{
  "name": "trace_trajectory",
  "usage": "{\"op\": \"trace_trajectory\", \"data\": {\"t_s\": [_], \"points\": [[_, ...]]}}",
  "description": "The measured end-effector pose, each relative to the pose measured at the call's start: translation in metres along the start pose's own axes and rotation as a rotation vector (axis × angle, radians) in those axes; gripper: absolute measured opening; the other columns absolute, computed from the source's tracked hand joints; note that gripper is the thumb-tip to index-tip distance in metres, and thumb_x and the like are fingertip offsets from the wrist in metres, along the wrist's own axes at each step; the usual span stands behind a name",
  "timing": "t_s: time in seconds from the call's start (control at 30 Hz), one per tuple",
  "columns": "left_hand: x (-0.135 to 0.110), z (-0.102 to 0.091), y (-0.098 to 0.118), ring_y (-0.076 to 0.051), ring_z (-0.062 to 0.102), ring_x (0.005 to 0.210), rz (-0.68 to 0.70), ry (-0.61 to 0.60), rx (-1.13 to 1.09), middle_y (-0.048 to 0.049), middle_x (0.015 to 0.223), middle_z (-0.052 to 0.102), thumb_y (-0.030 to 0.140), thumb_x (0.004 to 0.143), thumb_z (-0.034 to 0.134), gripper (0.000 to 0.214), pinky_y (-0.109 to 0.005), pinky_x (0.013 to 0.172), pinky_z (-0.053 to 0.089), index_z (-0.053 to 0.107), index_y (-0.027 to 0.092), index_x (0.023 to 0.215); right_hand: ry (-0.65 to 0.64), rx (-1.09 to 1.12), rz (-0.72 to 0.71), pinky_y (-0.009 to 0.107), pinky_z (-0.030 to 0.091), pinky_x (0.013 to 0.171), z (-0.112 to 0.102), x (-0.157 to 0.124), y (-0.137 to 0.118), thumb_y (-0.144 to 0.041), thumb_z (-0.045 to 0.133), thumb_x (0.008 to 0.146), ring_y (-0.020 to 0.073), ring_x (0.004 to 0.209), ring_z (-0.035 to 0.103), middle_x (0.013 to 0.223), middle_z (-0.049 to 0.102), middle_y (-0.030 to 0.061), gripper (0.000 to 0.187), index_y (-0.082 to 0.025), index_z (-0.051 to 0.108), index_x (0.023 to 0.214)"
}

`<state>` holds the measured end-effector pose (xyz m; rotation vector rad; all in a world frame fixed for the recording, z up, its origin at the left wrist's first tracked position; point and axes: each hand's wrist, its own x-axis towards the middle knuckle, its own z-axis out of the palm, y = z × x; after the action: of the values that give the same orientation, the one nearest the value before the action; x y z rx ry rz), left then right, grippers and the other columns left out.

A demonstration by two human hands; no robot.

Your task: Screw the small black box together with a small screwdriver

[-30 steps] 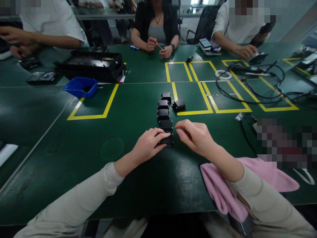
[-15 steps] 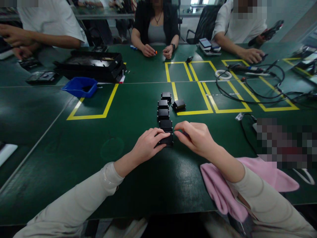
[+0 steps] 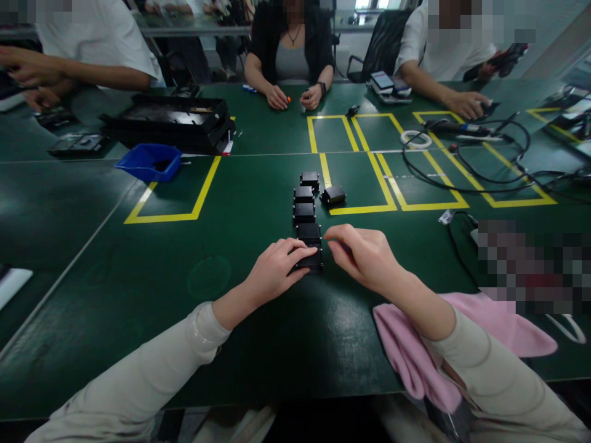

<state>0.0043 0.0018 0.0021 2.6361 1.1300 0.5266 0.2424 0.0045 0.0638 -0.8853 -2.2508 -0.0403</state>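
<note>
A row of small black boxes with shiny screw-like bits at their sides runs away from me down the middle of the green table. My left hand grips the nearest black box, fingers over its top and thumb along its near edge. Just beyond it stands another black box. Close to the right side of these two, my right hand is curled with thumb and forefinger brought together. Whatever is between those fingertips, if anything, is too small to make out. One tilted black box lies right of the row.
A blue scoop-shaped bin and a black tray sit at the left. Yellow tape marks the table. Black cables coil at the right, and a pink cloth lies under my right forearm. Three people sit opposite.
My right thumb has drawn back slightly from the nearest box, while my left hand stays put. Across the table, the middle person's hands have shifted a little.
</note>
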Motion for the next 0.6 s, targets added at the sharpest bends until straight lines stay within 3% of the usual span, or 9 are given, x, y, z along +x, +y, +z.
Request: {"op": "trace_trajectory", "data": {"t_s": [0.27,0.47,0.6], "points": [[0.0005,-0.0003,0.0001,-0.028,0.061,0.113,0.001,-0.001,0.011,-0.0104,0.129,0.063,0.029,0.099,0.064,0.039,-0.045,0.093,0.053,0.058,0.023,0.137,0.004,-0.019,-0.039,0.024,0.037,0.054,-0.0009,0.0015,-0.0007,-0.026,0.045,0.106,0.0108,0.049,0.055,0.061,0.065,-0.0015,0.023,-0.017,0.061,0.090],[0.0007,-0.0016,0.0012,-0.028,0.061,0.114,-0.007,0.000,0.007,-0.0107,0.129,0.063,0.029,0.099,0.063,0.038,-0.045,0.093,0.053,0.058,0.022,0.136,0.010,0.019,-0.044,0.023,0.038,0.057,-0.0022,0.0020,-0.0018,-0.015,0.045,0.101,0.0104,0.051,0.057,0.065,0.067,-0.0006,0.018,-0.015,0.062,0.095],[0.0009,-0.0017,0.0013,-0.028,0.061,0.111,0.003,0.005,0.019,-0.0103,0.127,0.064,0.028,0.099,0.064,0.038,-0.043,0.091,0.053,0.058,0.022,0.136,-0.045,0.006,-0.060,0.024,0.038,0.058,-0.0036,0.0012,-0.0012,-0.027,0.046,0.106,0.0113,0.053,0.057,0.066,0.068,0.0005,0.024,-0.017,0.063,0.092]]}}
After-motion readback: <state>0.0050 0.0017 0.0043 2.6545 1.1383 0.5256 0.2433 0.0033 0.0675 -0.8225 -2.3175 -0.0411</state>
